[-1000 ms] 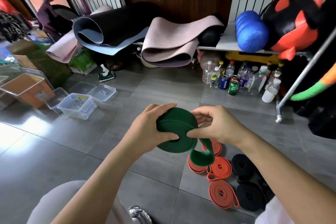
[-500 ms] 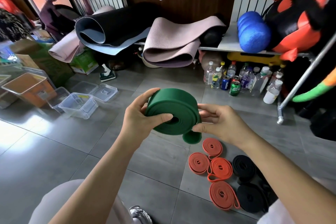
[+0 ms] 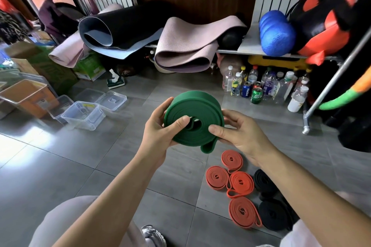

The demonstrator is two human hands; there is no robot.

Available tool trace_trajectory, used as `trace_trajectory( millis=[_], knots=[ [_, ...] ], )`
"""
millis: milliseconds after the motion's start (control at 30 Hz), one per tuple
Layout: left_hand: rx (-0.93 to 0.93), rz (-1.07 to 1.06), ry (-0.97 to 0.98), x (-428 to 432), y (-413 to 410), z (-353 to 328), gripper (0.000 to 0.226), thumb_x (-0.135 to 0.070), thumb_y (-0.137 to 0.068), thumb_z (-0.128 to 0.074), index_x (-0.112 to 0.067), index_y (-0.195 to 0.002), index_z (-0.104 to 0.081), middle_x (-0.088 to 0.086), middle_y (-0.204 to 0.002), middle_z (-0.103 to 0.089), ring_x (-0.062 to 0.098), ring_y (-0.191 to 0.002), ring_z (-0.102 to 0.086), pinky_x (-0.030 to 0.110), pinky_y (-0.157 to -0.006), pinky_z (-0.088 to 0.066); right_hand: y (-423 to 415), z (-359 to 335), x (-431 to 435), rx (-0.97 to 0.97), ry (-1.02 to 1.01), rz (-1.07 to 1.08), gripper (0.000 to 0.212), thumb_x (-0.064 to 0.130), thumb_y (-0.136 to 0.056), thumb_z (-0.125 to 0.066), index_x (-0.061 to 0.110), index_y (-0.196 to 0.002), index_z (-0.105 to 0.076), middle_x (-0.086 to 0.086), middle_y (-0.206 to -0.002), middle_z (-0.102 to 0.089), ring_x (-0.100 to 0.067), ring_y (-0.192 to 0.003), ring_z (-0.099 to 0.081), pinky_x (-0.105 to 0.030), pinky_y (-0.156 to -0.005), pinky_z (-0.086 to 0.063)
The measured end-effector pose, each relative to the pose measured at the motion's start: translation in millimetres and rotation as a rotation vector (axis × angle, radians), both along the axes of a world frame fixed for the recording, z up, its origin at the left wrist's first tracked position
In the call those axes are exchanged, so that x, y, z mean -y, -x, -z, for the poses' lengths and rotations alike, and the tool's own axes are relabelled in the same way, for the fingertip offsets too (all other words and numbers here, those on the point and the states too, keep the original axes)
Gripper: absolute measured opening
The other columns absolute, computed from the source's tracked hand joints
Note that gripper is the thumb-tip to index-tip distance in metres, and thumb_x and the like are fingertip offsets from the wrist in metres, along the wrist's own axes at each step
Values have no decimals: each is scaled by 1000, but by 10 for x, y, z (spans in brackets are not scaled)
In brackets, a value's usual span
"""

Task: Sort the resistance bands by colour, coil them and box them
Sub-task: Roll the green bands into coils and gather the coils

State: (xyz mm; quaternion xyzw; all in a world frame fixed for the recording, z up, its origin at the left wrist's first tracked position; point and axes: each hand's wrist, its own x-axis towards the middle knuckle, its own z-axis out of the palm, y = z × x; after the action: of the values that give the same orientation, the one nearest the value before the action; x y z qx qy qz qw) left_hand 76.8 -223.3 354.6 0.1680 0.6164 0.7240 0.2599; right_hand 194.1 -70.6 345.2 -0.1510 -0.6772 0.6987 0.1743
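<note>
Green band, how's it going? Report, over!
Both gripping green band: left hand, right hand. Nearly coiled, short tail loose. Open clear box waiting, nothing in the way.

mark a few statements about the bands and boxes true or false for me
1. The left hand and the right hand both hold the green band. True.
2. The green band is wound with no end loose. False: a short loop end hangs below the coil.
3. The orange coils lie on the floor beside the black coils. True.
4. The orange coils sit inside the clear box. False: they lie on the floor, apart from the box.
</note>
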Motion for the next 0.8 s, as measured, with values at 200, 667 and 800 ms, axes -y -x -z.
trace_trajectory(
  millis=[200, 667, 800],
  knots=[
    [-111, 46, 60, -27, -37, 49, 54, -26, -73, -72, -12, -121, -54, 9, -116, -65, 25, -106, -64, 53, -79, -56, 1, 41, -5, 69, 2, 120, 59, 41, -43, -81, 31, -98, -64, -10, -99, -66, -24, -87, -69, -41, -70, -59],
    [20, 197, 105, -426, -508, 102, 32, -47, -96, -36, -39, -123, -52, -11, -119, -62, 12, -111, -59, 42, -91, -53, -437, 94, -220, 259, -186, 489, 46, 23, -66, -80, 22, -100, -50, 1, -96, -62, -19, -90, -62, -37, -79, -54],
    [521, 369, 240, -689, -636, 211, 78, -81, -78, -29, -23, -118, -63, 10, -114, -68, 29, -107, -63, 49, -95, -47, -638, 100, -210, 275, -131, 564, 41, 25, -65, -79, 20, -96, -54, -1, -94, -65, -18, -88, -63, -34, -75, -54]
  ],
)
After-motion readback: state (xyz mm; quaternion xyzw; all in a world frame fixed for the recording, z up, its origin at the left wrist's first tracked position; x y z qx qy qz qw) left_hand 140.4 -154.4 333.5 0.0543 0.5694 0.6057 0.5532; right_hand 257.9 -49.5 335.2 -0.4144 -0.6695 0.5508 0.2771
